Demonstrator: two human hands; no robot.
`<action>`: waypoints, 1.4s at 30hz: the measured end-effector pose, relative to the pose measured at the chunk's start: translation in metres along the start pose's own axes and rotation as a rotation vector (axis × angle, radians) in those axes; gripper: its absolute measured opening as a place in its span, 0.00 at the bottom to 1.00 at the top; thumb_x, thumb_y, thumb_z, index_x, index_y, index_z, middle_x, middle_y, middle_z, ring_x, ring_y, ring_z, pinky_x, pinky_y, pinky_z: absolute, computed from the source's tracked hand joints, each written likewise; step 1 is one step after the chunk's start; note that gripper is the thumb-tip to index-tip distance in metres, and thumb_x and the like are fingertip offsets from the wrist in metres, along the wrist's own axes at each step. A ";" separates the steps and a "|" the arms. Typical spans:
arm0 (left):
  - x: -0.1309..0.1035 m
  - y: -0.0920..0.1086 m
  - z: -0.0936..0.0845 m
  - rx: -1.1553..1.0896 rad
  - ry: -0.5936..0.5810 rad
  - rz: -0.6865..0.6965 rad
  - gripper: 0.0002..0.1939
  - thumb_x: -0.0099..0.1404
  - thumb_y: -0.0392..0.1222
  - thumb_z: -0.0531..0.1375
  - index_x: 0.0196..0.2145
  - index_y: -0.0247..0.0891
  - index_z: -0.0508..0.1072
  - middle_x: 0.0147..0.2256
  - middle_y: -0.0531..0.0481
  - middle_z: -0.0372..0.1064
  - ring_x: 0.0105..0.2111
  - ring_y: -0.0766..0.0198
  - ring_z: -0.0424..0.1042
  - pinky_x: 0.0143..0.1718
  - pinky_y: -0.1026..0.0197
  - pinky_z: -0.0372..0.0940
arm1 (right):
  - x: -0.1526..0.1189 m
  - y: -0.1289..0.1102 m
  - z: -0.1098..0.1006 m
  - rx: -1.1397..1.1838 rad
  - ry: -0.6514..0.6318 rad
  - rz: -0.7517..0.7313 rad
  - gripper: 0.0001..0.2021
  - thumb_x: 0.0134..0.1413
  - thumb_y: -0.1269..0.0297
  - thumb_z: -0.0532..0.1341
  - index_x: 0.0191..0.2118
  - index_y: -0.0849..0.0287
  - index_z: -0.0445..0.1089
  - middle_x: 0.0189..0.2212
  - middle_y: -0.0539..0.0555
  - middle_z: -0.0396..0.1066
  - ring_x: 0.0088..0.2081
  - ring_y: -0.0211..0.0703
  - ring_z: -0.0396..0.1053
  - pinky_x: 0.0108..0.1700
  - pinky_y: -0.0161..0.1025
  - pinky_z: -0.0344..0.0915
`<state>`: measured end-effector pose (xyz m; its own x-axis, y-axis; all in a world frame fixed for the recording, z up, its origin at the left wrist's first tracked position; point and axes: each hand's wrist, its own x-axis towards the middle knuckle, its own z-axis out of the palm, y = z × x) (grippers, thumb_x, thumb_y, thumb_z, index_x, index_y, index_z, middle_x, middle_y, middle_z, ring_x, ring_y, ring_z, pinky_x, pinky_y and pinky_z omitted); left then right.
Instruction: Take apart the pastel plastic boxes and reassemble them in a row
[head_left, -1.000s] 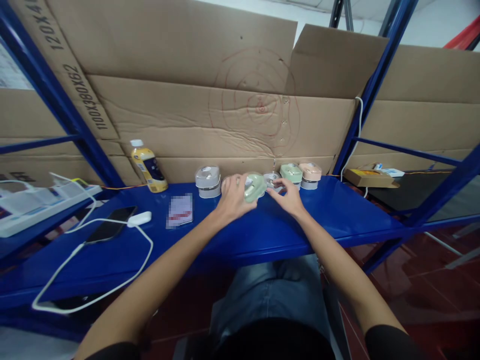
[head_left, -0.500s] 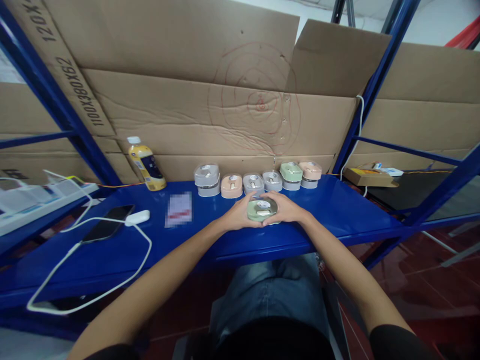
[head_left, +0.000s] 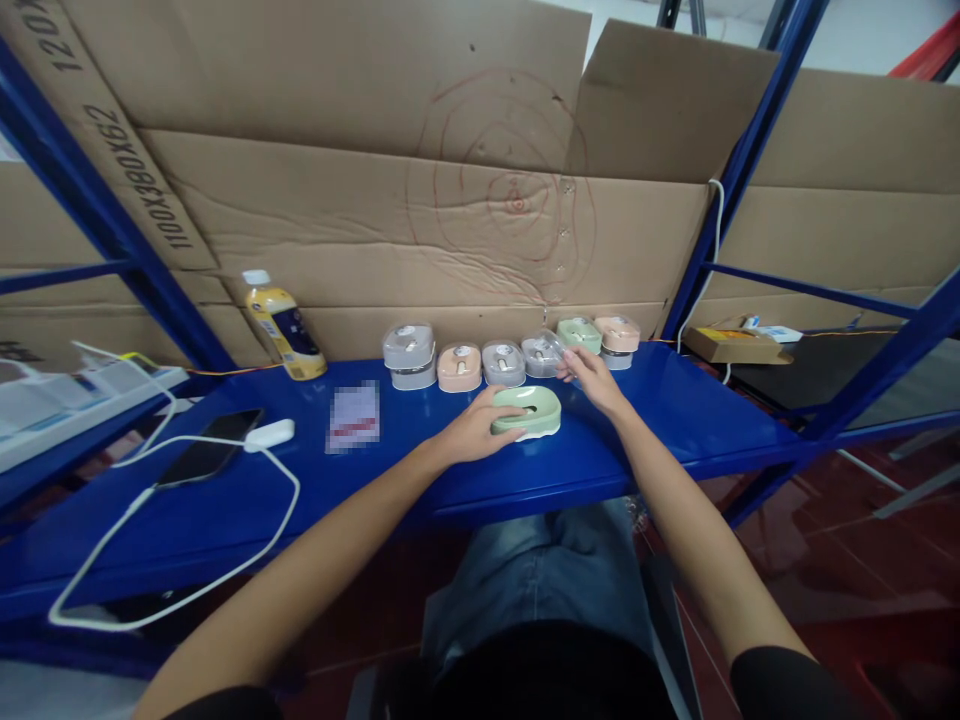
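Note:
A pale green oval soap box [head_left: 536,420] sits uncovered on the blue shelf, a dark slot showing in its inside. My left hand [head_left: 474,428] is closed around its left end, thumb and fingers on the rim. Farther back, my right hand [head_left: 591,378] pinches the edge of a clear lid [head_left: 543,350]. The lid is over a small grey box in the back row; whether it rests on that box or hovers above it, I cannot tell.
Similar lidded boxes line the back: a grey stack [head_left: 410,355], a peach box [head_left: 459,368], a grey box [head_left: 503,364], a green one [head_left: 579,335] and a peach stack [head_left: 618,338]. Leftward are a yellow bottle [head_left: 286,330], a blurred card [head_left: 352,418] and a phone [head_left: 210,450] with white cable.
The clear lid has come off the green box and moved back with my right hand to the row of boxes. My left hand has stayed on the green box.

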<state>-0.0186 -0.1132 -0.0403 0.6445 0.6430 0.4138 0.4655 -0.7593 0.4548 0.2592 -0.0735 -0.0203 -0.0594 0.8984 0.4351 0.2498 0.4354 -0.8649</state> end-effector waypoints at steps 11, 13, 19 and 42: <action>0.004 -0.010 -0.008 -0.020 0.274 -0.076 0.30 0.66 0.54 0.64 0.62 0.41 0.68 0.61 0.40 0.65 0.64 0.47 0.64 0.68 0.42 0.57 | -0.001 0.000 0.005 -0.041 0.068 -0.065 0.28 0.61 0.37 0.59 0.54 0.55 0.69 0.43 0.57 0.77 0.44 0.49 0.77 0.50 0.49 0.75; 0.004 -0.008 -0.003 -0.048 0.190 -0.089 0.39 0.62 0.56 0.68 0.65 0.41 0.63 0.63 0.38 0.64 0.64 0.44 0.65 0.67 0.41 0.58 | -0.005 -0.003 0.006 -0.046 0.007 -0.106 0.29 0.57 0.40 0.65 0.56 0.55 0.69 0.47 0.58 0.77 0.48 0.50 0.77 0.54 0.51 0.73; 0.007 -0.009 0.011 -0.195 0.132 -0.151 0.55 0.50 0.55 0.76 0.69 0.39 0.56 0.63 0.35 0.66 0.63 0.39 0.67 0.63 0.38 0.63 | -0.017 -0.011 0.013 -0.183 -0.340 -0.201 0.38 0.40 0.50 0.78 0.58 0.54 0.72 0.54 0.57 0.76 0.53 0.54 0.75 0.60 0.54 0.69; 0.009 -0.002 0.018 -0.150 0.168 -0.149 0.70 0.45 0.48 0.77 0.75 0.39 0.39 0.67 0.31 0.56 0.67 0.35 0.59 0.66 0.36 0.58 | -0.023 -0.019 0.020 -0.457 -0.437 -0.375 0.35 0.46 0.47 0.75 0.60 0.54 0.74 0.47 0.57 0.72 0.47 0.53 0.74 0.54 0.53 0.70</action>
<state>-0.0030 -0.1078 -0.0523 0.4599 0.7640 0.4526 0.4448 -0.6393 0.6273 0.2361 -0.1010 -0.0189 -0.5764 0.6759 0.4593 0.5088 0.7367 -0.4455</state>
